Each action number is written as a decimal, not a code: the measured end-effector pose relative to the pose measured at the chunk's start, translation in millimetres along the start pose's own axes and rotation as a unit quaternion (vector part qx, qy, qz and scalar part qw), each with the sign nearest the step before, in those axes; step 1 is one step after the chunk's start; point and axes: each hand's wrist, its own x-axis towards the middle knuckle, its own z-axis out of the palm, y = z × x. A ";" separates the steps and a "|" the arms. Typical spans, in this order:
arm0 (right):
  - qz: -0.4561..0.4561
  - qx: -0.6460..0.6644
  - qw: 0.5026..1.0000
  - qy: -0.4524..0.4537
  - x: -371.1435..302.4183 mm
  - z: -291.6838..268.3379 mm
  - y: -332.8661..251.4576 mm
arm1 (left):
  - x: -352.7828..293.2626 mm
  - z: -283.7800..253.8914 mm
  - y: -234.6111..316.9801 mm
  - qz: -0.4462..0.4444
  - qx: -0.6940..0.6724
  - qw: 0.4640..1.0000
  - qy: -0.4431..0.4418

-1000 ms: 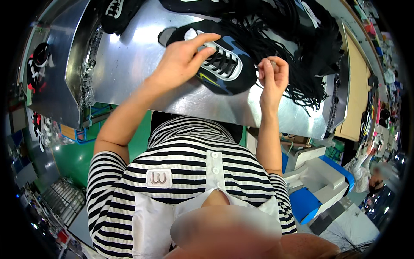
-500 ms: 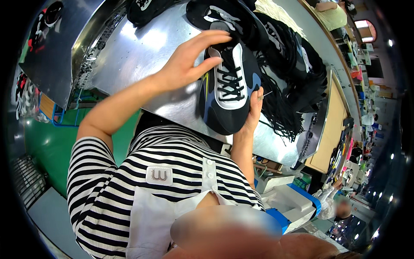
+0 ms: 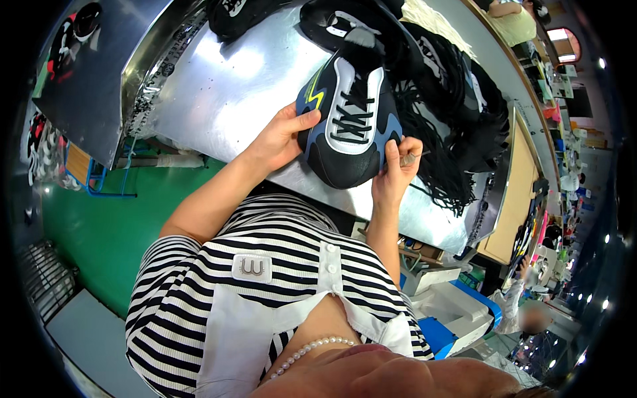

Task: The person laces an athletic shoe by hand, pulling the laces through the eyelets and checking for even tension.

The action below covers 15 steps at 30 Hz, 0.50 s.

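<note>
Between my two hands is a black and blue sneaker (image 3: 348, 113) with a grey-white lace panel, black laces and a yellow zigzag on its left side. Its toe points toward me. My left hand (image 3: 284, 138) grips the left side of the shoe, thumb on the upper. On the other side my right hand (image 3: 398, 166) holds it near the toe, with a small thin tool or stick, too small to name, between the fingers. Loose black laces (image 3: 441, 176) lie in a bundle right of the shoe.
More black shoes (image 3: 348, 26) lie at the far side of the shiny metal table (image 3: 199, 113). Another dark shoe (image 3: 235, 16) sits farther left. A blue and white bin (image 3: 451, 308) stands below the table's right end. Other people (image 3: 511, 23) are in the background.
My left hand has come down from the shoe's opening to its left side and now grips it. The shoe has tilted, showing more of its left side.
</note>
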 end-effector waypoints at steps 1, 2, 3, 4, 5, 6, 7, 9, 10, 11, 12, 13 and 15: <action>0.045 -0.076 0.996 0.024 -2.6 1.5 -2.9 | 1.5 -4.9 5.1 -0.022 0.006 1.000 -0.005; 0.045 -0.148 0.988 0.015 -3.9 4.9 -5.8 | 1.1 -9.4 9.1 -0.044 0.012 0.999 -0.011; 0.012 -0.246 0.969 -0.007 -3.0 8.5 -11.1 | 1.1 -12.5 12.1 -0.045 0.021 0.999 -0.015; -0.021 -0.342 0.939 -0.027 -2.8 10.0 -16.1 | -0.3 -12.8 14.8 -0.046 0.026 0.998 -0.016; -0.027 -0.378 0.925 -0.040 -2.4 4.6 -22.4 | -2.0 -11.7 17.0 -0.047 0.032 0.998 -0.018; -0.081 -0.384 0.917 -0.064 1.1 1.6 -26.5 | -2.2 -10.0 17.2 -0.049 0.036 0.998 -0.020; -0.072 -0.370 0.920 -0.109 0.6 9.1 -34.2 | -4.0 -9.1 15.7 -0.060 0.036 0.997 -0.015; -0.029 -0.379 0.905 -0.189 1.0 32.9 -53.6 | -6.3 -11.4 10.4 -0.086 0.031 0.996 -0.021; -0.047 -0.423 0.877 -0.223 2.7 40.7 -54.9 | -5.7 -10.7 8.9 -0.099 0.028 0.994 -0.029; -0.075 -0.450 0.856 -0.241 5.7 41.0 -53.2 | -8.2 -6.4 8.3 -0.103 0.019 0.994 -0.029; -0.105 -0.475 0.834 -0.262 9.5 40.5 -50.6 | -9.7 -5.4 7.3 -0.106 0.017 0.994 -0.033; -0.108 -0.468 0.831 -0.279 11.5 35.9 -47.2 | -10.8 -5.4 6.5 -0.108 0.016 0.993 -0.037; -0.078 -0.513 0.802 -0.297 11.7 38.8 -56.4 | -12.0 -7.7 4.5 -0.113 0.014 0.993 -0.041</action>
